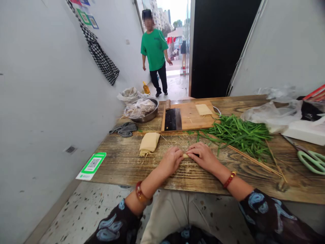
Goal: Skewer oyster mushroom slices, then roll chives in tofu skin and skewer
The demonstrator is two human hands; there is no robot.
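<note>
My left hand (pixel 172 159) and my right hand (pixel 201 156) meet low over the wooden table (pixel 122 169), fingers closed on a small rolled tofu sheet (pixel 186 156). Only the middle of the roll shows between them; my fingers cover its ends. To the left of my left hand lies a stack of pale yellow tofu sheets (pixel 149 142). Beyond my right hand is a heap of cut green chives (pixel 238 134), with thin wooden skewers (pixel 254 160) along its near side.
A cutting board (pixel 193 118) holds a cleaver (pixel 173 119) and more tofu sheets (pixel 203 109). A metal bowl (pixel 149 117) with a plastic bag, a grey cloth (pixel 124 129), a QR-code card (pixel 91 166) and green-handled scissors (pixel 311 160) surround the work. A person in green (pixel 154 51) stands near the doorway.
</note>
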